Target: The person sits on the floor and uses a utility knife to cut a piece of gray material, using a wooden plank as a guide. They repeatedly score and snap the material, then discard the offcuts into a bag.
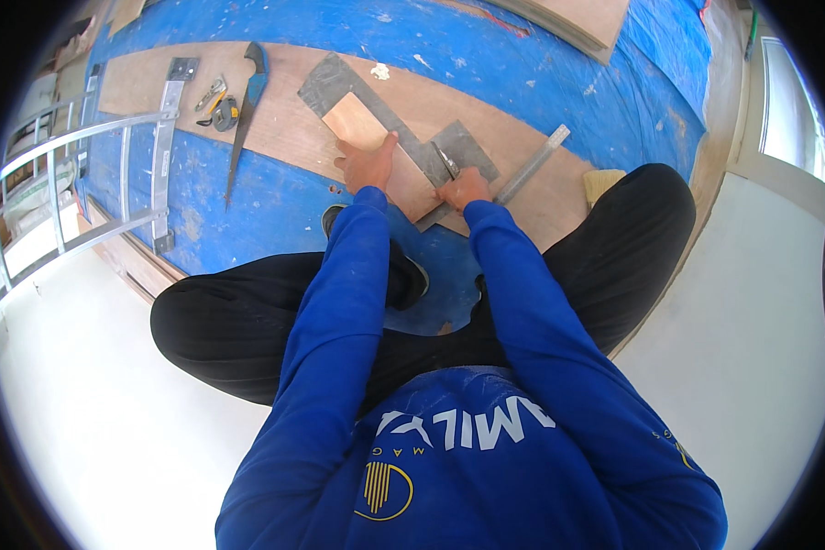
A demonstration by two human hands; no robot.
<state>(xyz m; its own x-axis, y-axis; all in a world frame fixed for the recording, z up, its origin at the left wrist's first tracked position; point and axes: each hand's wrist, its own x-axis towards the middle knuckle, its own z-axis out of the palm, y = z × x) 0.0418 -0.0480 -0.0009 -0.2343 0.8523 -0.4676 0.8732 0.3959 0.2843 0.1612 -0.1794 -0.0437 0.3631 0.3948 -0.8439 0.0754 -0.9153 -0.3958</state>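
My left hand lies with fingers spread on a light wood-look strip, pressing on it. Under that strip is a grey plank, set diagonally across a brown plywood board. My right hand is closed round a slim dark-and-silver tool, possibly a cutter, beside the strip's near right end. A second grey piece lies under or beside that tool; its overlap with the plank is partly hidden. Just right of my right hand rests a metal ruler, slanting away.
On the board's left lie a handsaw, a tape measure and a utility knife. An aluminium ladder stands at the left. A wide brush sits by my right knee. Stacked boards lie far right on blue sheeting.
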